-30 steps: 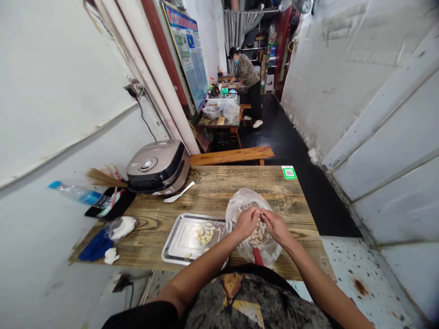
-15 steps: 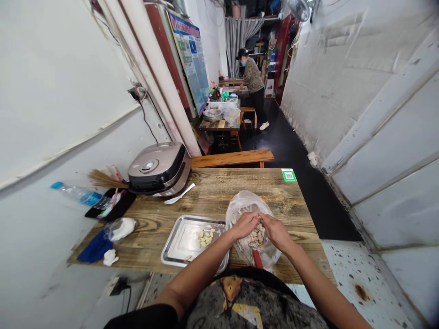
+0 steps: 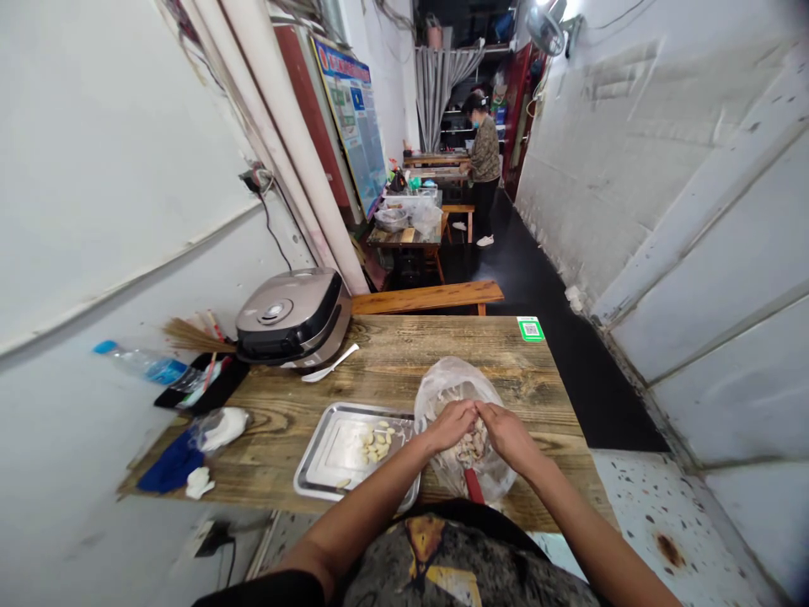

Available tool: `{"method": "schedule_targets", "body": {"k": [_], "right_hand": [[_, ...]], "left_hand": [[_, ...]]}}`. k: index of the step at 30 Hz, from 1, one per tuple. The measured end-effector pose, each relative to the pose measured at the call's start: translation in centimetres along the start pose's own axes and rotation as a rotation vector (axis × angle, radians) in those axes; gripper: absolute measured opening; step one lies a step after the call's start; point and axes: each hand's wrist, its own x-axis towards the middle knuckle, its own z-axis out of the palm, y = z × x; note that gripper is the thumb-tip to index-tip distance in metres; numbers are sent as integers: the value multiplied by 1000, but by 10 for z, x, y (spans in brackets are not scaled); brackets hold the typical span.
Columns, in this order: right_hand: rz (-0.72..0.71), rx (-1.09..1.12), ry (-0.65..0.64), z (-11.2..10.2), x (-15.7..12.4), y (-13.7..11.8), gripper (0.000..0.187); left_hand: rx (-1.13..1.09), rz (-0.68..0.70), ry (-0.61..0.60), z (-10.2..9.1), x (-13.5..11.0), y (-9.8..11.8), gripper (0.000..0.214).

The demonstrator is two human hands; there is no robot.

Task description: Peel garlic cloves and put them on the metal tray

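My left hand (image 3: 453,424) and my right hand (image 3: 507,432) meet at the fingertips, both with fingers pinched closed. Whatever they hold between them is too small and hidden to make out. Directly below is a translucent plastic bag (image 3: 450,371), spread open like a bowl liner, with pale pinkish-brown pieces (image 3: 471,447) that resemble unpeeled garlic cloves. A red handle (image 3: 474,486) sticks out of the bag towards me; its other end is covered. Left of the bag, a metal tray (image 3: 322,455) carries several pale, smooth cloves (image 3: 377,444). My left forearm crosses the tray's near right corner.
An electric griddle (image 3: 291,316) stands at the table's back left, with a white plastic knife (image 3: 332,364) beside it. Further left are a black box (image 3: 218,384), a bottle (image 3: 145,362) and a blue cloth (image 3: 170,462). A bench (image 3: 430,297) and a person (image 3: 485,160) are beyond the table.
My hands stay pinched together over the bag, almost unmoved. In the background the person has shifted slightly right and stands more upright. The camera view has tilted a little.
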Motion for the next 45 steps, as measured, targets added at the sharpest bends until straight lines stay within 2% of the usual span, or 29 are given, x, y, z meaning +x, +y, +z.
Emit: {"method": "schedule_targets", "body": {"k": [4,9,13,16,21,26,29,32,35,37,39,41,45], "right_hand": [[10,-110,-88,-6,0,-4,41],[55,-178,-140,-12,0,-10,43],[100,-146,-136,-9,-1,-10,42],[125,-36,-100,-5,0,-8,41],[139,423,118,0,2,-5,32],[346,1096,235,1,8,-5,30],[482,1437,328,-4,10,1,33],[542,1619,357,-12,8,10,34],[535,1624,303,-13,4,17,32],[530,1581,268,-6,2,20,32],[527,1503,236,6,0,23,34],[520,1384,228,18,-3,26,39],[480,1227,271,34,-7,31,47]], "left_hand": [[9,-8,39,6,3,0,21],[65,34,104,12,7,1,19],[81,36,101,12,9,2,18],[81,26,100,9,9,3,19],[36,0,106,4,11,10,20],[-33,-21,141,1,15,17,25],[13,-8,204,2,17,12,23],[100,-42,202,5,18,-3,23],[198,-103,112,9,18,-20,24],[263,-105,1,13,18,-29,21],[285,-88,-52,16,19,-34,21],[216,-91,2,19,18,-32,26],[-66,-95,133,19,18,-16,34]]}}
